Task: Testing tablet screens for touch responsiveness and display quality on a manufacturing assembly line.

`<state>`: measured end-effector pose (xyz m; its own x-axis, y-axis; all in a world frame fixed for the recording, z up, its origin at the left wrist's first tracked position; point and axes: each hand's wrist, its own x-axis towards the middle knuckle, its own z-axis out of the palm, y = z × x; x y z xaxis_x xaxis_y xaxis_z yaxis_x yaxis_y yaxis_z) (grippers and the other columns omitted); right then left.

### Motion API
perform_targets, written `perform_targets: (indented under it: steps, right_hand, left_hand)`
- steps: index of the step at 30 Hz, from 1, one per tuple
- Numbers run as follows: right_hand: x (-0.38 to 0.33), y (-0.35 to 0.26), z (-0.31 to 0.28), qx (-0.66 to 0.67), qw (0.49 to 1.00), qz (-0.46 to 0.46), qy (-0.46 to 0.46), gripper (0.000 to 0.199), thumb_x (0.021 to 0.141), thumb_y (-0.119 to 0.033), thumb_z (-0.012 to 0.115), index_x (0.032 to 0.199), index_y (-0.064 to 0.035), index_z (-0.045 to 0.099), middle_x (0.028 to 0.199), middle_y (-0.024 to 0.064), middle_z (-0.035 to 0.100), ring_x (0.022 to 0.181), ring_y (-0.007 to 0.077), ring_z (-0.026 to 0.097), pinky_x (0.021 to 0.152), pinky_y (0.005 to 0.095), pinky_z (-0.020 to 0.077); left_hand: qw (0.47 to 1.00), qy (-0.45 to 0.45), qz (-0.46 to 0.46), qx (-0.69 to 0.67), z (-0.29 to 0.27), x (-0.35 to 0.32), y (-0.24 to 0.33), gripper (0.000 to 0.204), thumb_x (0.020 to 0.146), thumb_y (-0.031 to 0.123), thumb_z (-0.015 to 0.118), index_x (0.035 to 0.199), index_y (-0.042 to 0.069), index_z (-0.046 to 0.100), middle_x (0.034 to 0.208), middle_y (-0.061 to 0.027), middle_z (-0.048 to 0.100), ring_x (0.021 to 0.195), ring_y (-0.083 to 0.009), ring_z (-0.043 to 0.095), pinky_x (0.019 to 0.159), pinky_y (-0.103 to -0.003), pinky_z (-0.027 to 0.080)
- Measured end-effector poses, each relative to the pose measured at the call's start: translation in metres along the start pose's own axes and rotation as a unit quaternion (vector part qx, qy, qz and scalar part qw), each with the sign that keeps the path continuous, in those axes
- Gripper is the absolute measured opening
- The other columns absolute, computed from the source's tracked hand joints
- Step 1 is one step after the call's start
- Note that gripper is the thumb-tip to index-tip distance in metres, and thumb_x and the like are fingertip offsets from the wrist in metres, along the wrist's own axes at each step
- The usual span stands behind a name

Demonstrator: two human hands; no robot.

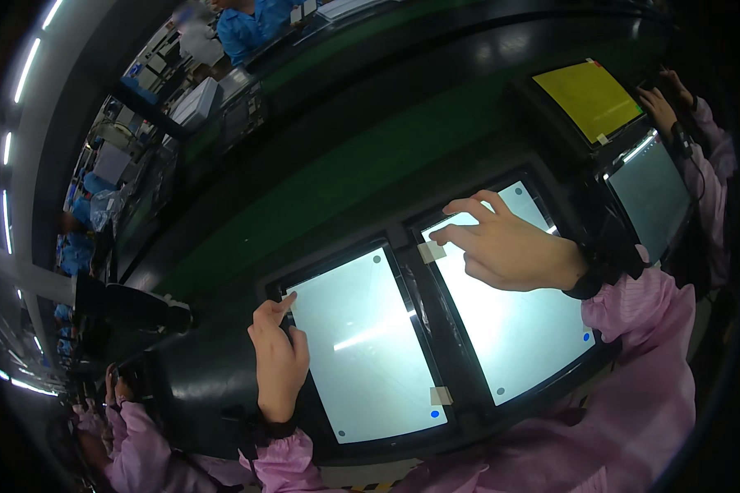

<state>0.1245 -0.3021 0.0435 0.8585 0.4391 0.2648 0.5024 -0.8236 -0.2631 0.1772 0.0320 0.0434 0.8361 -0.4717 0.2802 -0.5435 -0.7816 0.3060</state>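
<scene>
Two flat display panels lie side by side before me, both lit bright white with small grey and blue dots at their corners. At the far left corner of the left panel (366, 329), my left hand (279, 361) reaches out a finger to the edge; its thumb stands apart over the panel. Above the far end of the right panel (518, 329) is my right hand (522, 251), fingers spread and bent. One fingertip is close to a beige tape tab (432, 252) on that panel's left edge. Another beige tab (441, 396) sticks to the left panel's near right corner.
Dark frames surround the panels on a dark green bench (345, 172). A yellow-covered panel (590, 99) and a dim grey panel (651, 193) lie at right, beside a co-worker's hand (658, 107). A black cylindrical device (136, 306) stands left. Another pink-sleeved person (140, 444) sits at lower left.
</scene>
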Motion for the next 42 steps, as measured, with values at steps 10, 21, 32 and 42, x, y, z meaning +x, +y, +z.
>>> perform_targets:
  steps: [10,21,32,42]
  right_hand:
    - [-0.041,-0.014,-0.016,0.006,1.0,0.012,-0.012,0.027,0.081,-0.008,0.054,0.106,0.0018,0.055,0.107,0.0121,0.061,0.119,0.0324,0.045,0.101,0.0491,0.0302]
    - [-0.102,-0.033,-0.028,0.028,0.997,0.059,-0.028,0.036,0.079,-0.007,0.054,0.114,0.0017,0.053,0.11,0.0092,0.061,0.118,0.0311,0.045,0.102,0.0488,0.0283]
    - [-0.138,-0.043,-0.031,0.04,0.995,0.093,-0.019,0.044,0.076,-0.004,0.054,0.12,0.0002,0.051,0.112,0.0069,0.057,0.116,0.0311,0.044,0.1,0.0463,0.0293]
    - [-0.141,-0.043,-0.031,0.027,0.996,0.085,-0.011,0.045,0.075,-0.003,0.055,0.12,-0.0002,0.051,0.108,0.0077,0.06,0.117,0.0315,0.044,0.1,0.0468,0.0283]
  left_hand:
    - [0.996,-0.09,0.015,0.001,-0.009,-0.034,0.042,0.04,0.075,-0.007,0.046,0.112,-0.003,0.03,0.122,-0.0218,0.056,0.091,-0.0302,0.047,0.09,-0.037,0.032]
    - [0.988,-0.145,0.034,-0.046,-0.01,-0.083,0.096,0.036,0.072,-0.008,0.049,0.104,-0.003,0.033,0.122,-0.0248,0.055,0.093,-0.027,0.048,0.089,-0.034,0.036]
    - [0.976,-0.206,0.034,-0.055,-0.011,-0.119,0.132,0.04,0.072,-0.007,0.051,0.107,-0.005,0.032,0.128,-0.023,0.052,0.087,-0.0247,0.044,0.085,-0.032,0.036]
    - [0.976,-0.187,0.035,-0.11,-0.004,-0.137,0.139,0.064,0.071,0.0,0.055,0.135,0.002,0.044,0.095,-0.0109,0.053,0.086,-0.0232,0.051,0.078,-0.036,0.037]
